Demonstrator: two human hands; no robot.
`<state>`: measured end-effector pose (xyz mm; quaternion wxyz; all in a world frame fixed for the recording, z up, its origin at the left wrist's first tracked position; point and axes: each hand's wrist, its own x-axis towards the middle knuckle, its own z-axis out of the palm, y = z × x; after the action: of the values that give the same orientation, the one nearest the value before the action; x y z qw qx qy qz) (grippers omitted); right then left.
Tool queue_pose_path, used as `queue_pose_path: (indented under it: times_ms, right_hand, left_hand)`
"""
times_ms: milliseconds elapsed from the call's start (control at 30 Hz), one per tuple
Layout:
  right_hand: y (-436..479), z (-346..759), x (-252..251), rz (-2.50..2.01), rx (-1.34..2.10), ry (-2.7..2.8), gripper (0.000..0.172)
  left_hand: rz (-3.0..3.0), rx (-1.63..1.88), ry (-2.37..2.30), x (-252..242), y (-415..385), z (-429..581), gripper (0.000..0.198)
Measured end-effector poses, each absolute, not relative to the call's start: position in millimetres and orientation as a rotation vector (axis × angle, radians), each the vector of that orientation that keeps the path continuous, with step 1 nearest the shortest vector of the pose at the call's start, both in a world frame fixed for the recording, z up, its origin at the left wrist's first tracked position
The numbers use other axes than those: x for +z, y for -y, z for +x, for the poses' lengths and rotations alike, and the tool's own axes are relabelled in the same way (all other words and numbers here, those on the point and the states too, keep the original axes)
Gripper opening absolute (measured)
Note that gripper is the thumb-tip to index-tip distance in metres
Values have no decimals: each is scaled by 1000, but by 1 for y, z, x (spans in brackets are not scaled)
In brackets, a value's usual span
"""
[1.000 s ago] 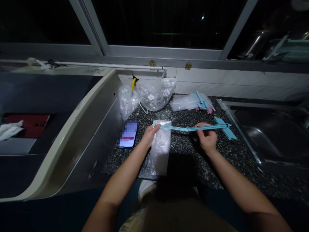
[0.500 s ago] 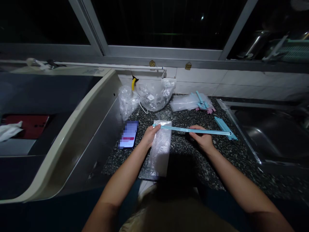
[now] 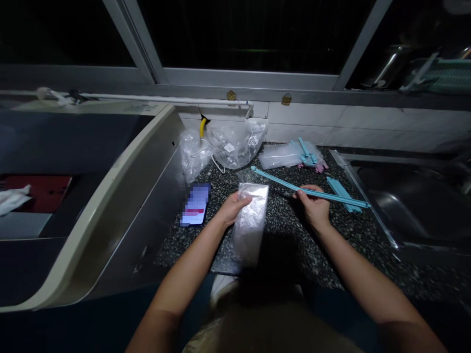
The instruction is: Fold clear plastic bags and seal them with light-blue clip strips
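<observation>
My left hand (image 3: 232, 208) grips the upper left edge of a clear plastic bag (image 3: 251, 230), thumb on top, near the counter's front. In my right hand (image 3: 315, 207) is a long light-blue strip (image 3: 281, 182), pinched right of its middle. The strip slants from upper left to lower right, its left end above and beyond the bag, not touching my left hand. Further right, several similar blue strips (image 3: 343, 193) lie on the counter beside the sink.
A lit phone (image 3: 196, 205) lies left of the bag. Crumpled clear bags (image 3: 231, 147) and a packet with blue and pink pieces (image 3: 283, 156) stand along the tiled wall. A large metal-sided appliance (image 3: 140, 196) is at left, a sink (image 3: 415, 196) at right.
My left hand has let go of the blue strip and taken hold of the clear bag, which has shifted slightly right. My right hand has moved the strip rightward and tilted it.
</observation>
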<state>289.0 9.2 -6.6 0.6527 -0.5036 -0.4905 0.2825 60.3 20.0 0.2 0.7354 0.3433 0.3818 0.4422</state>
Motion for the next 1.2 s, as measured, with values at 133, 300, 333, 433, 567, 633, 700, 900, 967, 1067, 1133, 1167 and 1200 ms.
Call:
queue_pose_path:
  times_ms: [133, 300, 333, 433, 567, 633, 700, 900, 967, 1067, 1133, 1167, 1200]
  right_hand:
    - [-6, 281, -8, -1155, 746, 1136, 29]
    - [3, 264, -12, -1108, 890, 1167, 32]
    - [4, 262, -12, -1101, 909, 1169, 32]
    - [6, 260, -13, -1095, 961, 1175, 31]
    - [7, 262, -14, -1109, 1003, 1201, 31]
    - [7, 262, -14, -1133, 1015, 1222, 31]
    - [8, 263, -13, -1161, 1018, 1255, 31]
    - [9, 267, -9, -1227, 761, 1530, 19]
    - [8, 270, -9, -1203, 609, 1643, 14]
    - [7, 272, -7, -1158, 410, 1768, 10]
    - [8, 271, -7, -1140, 311, 1828, 9]
    - [8, 271, -6, -1134, 270, 1853, 8]
    - [9, 270, -6, -1131, 236, 1875, 8]
  left_hand:
    - [777, 907, -801, 3, -14, 64, 41]
    - [762, 844, -784, 1, -12, 69, 40]
    - [753, 833, -781, 0, -13, 70, 40]
    - [732, 815, -773, -2, -14, 71, 39]
    - [715, 799, -802, -4, -14, 71, 37]
    - [703, 801, -811, -4, -14, 71, 37]
    - [694, 813, -814, -3, -14, 71, 38]
    - [656, 853, -844, 2, -13, 73, 35]
    - [649, 872, -855, 4, -13, 74, 34]
    - [647, 880, -864, 4, -12, 74, 31]
    - [649, 879, -878, 3, -13, 75, 29]
    - [652, 882, -886, 2, -13, 75, 28]
    - [655, 887, -894, 1, -13, 75, 27]
